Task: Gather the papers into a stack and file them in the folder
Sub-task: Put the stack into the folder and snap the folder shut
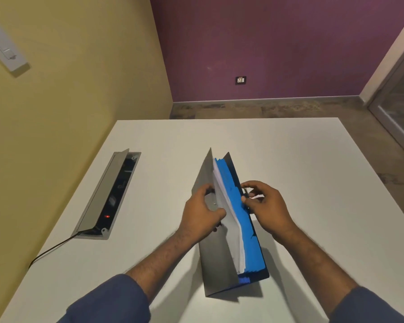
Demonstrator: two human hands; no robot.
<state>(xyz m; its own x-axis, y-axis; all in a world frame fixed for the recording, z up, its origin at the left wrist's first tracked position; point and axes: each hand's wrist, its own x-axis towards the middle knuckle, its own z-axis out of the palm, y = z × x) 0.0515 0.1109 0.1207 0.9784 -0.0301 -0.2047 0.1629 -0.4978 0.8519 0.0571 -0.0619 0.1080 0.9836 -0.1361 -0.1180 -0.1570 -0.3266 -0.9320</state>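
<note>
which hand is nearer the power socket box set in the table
Left. The left hand grips the folder's grey cover, on the side facing the socket box; the right hand is beyond the folder.

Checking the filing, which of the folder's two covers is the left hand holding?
The grey cover, on the left. The left hand grips it; the dark blue cover stands behind the blue dividers.

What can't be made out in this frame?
Head view only:
- Print on the white papers: seen edge-on inside the folder.
- Left hand fingertips: hidden behind the grey cover.
- What the right hand pinches: too small.
- Table socket box contents: too dark.
</note>
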